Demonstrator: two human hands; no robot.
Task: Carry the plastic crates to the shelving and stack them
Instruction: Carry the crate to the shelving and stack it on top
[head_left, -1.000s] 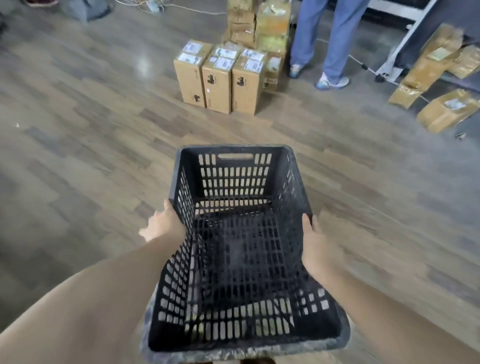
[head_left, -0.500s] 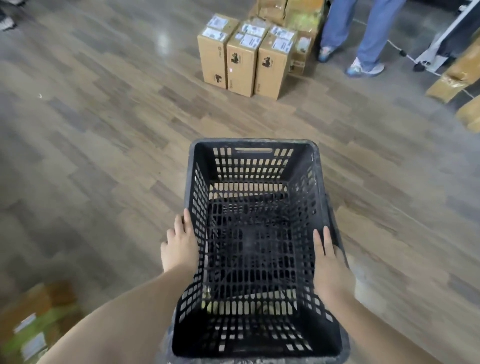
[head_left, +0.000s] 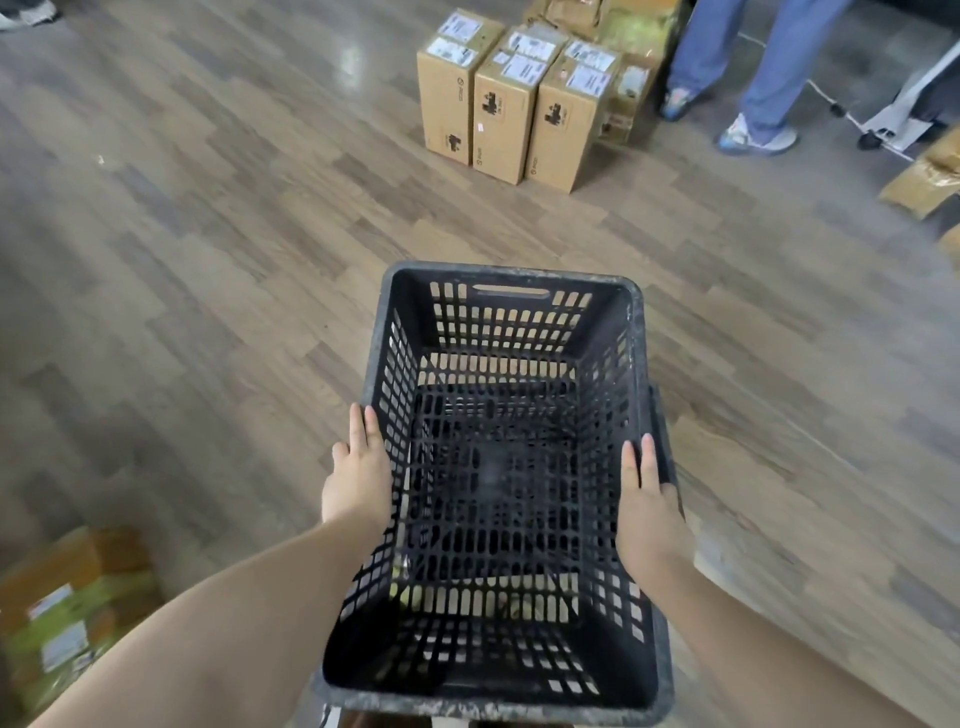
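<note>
Step in hand, as judged: carry leg, crate airborne, no shelving in view.

Left grip (head_left: 356, 483): fingers straight, flat against the outside of the crate's left wall, thumb apart from them. It presses and does not hook.

Black plastic crate (head_left: 509, 273): slotted walls, empty, held out in front at about waist height, well above the floor, long axis pointing away from the wearer.

Right grip (head_left: 647, 504): the same, fingers straight along the right wall at the rim. A dark edge shows just outside this hand; cannot tell whether it is a handle or a second crate nested beneath.

Advice: the hold is friction only, so squeeze evenly from both sides and keep the rim level. Hooking the fingers under the rim would be safer before lifting to a shelf.

Surface and room:
- Blurred cardboard box (head_left: 67, 613) at lower left, near the walking line.
- Wood-pattern floor (head_left: 182, 260), glossy, open ahead.
- Three labelled cartons (head_left: 504, 114) stand side by side ahead, more stacked behind them.
- A person's legs (head_left: 753, 67) in blue trousers, beside the cartons.
- A castor frame (head_left: 883, 124).
- Brown parcels (head_left: 919, 182) at far right.
</note>
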